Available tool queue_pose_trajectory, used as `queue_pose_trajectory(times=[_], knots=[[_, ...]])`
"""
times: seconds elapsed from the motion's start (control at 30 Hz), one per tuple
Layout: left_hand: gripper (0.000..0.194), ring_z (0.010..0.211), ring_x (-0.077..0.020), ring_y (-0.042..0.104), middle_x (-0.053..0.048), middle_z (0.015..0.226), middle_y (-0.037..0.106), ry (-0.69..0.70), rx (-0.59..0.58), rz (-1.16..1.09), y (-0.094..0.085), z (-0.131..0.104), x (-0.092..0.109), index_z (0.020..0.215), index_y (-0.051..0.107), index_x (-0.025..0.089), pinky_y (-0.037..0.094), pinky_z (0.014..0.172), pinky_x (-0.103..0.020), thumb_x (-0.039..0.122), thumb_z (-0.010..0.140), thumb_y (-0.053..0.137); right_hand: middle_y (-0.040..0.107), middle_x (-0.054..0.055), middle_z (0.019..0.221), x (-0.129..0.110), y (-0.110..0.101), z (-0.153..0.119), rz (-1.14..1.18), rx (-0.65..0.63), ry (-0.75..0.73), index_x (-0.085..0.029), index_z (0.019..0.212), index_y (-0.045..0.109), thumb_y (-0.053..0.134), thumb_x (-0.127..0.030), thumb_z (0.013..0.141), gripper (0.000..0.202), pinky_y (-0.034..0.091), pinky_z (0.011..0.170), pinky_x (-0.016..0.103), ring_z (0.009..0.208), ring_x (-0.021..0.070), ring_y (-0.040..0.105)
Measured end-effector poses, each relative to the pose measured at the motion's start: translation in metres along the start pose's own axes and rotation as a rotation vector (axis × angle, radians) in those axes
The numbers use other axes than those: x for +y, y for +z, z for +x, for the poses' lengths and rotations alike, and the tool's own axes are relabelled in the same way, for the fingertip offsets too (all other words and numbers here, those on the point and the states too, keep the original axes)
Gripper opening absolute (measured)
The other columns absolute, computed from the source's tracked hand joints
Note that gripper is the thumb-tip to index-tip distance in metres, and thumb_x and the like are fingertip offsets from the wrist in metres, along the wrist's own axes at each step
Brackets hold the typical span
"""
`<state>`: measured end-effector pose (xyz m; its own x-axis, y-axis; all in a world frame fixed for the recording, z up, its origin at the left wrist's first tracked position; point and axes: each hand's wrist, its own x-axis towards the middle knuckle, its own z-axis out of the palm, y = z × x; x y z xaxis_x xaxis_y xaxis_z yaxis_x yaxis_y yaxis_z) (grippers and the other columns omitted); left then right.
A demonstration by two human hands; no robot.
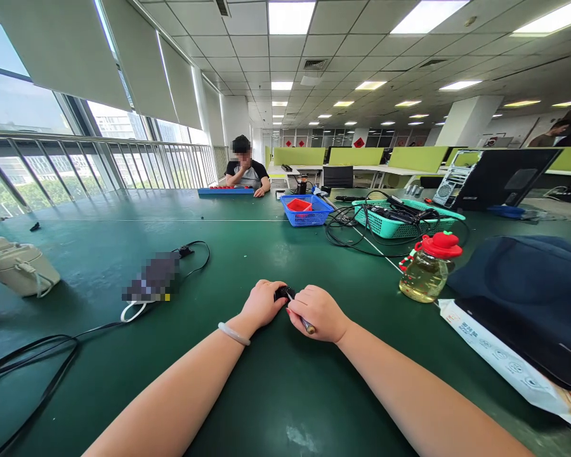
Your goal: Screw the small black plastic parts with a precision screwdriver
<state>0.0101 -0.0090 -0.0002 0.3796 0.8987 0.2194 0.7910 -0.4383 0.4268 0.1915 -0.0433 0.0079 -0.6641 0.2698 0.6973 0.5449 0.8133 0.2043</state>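
My left hand (265, 303), with a pale bangle on its wrist, is closed on a small black part (282, 292) low over the green table. Fingers cover much of that part, so its exact kind cannot be made out. My right hand (321, 312) is wrapped round a slim screwdriver (308, 326). Its thin metal shaft slants up and left to the black part, while its brownish butt end sticks out below my fingers. Both hands are close together, almost touching.
A blurred dark device (155, 276) with a cable lies left, near a beige bottle (21, 266). Blue (307, 218) and green (385, 227) baskets stand ahead. A red-lidded bottle (426, 273), phone (518, 336) and dark cap (528, 279) are right. A person (247, 168) sits opposite.
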Motion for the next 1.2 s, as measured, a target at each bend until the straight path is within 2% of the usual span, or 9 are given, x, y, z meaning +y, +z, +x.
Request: queue_pose_trajectory(times=[0.47, 0.87, 0.97, 1.2], knots=[[0.039, 0.118, -0.0276, 0.055, -0.008, 0.119, 0.072, -0.005, -0.007, -0.004, -0.0003, -0.0004, 0.0004, 0.124, 0.066, 0.020, 0.044, 0.105, -0.040, 0.024, 0.085, 0.059, 0.055, 0.000, 0.060, -0.0006, 0.0012, -0.0001, -0.009, 0.015, 0.030, -0.020, 0.067, 0.055, 0.051, -0.018, 0.090, 0.023, 0.030, 0.061, 0.030, 0.056, 0.0134, 0.045], [0.038, 0.115, -0.0277, 0.057, -0.008, 0.114, 0.073, -0.005, -0.007, -0.006, 0.0001, 0.0002, -0.0008, 0.123, 0.067, 0.020, 0.046, 0.102, -0.039, 0.024, 0.086, 0.059, 0.059, 0.001, 0.065, -0.0022, 0.0035, -0.0015, 0.033, -0.161, 0.035, -0.019, 0.072, 0.059, 0.058, -0.024, 0.087, 0.015, 0.031, 0.061, 0.030, 0.057, 0.0139, 0.047], [0.038, 0.115, -0.0271, 0.058, -0.009, 0.115, 0.072, -0.004, -0.006, -0.005, 0.0005, 0.0004, -0.0009, 0.123, 0.067, 0.020, 0.046, 0.102, -0.039, 0.024, 0.086, 0.060, 0.059, 0.001, 0.066, -0.0021, 0.0033, -0.0020, 0.068, -0.132, 0.093, -0.020, 0.071, 0.058, 0.057, -0.023, 0.088, 0.017, 0.032, 0.061, 0.029, 0.057, 0.0136, 0.047], [0.036, 0.115, -0.0273, 0.058, -0.008, 0.117, 0.072, 0.003, -0.011, 0.028, -0.0008, 0.0002, -0.0001, 0.122, 0.066, 0.021, 0.046, 0.102, -0.039, 0.024, 0.087, 0.060, 0.059, 0.000, 0.064, 0.0019, 0.0019, -0.0041, 0.132, 0.032, 0.253, -0.021, 0.072, 0.057, 0.050, -0.025, 0.096, 0.025, 0.034, 0.061, 0.027, 0.056, 0.0133, 0.046]])
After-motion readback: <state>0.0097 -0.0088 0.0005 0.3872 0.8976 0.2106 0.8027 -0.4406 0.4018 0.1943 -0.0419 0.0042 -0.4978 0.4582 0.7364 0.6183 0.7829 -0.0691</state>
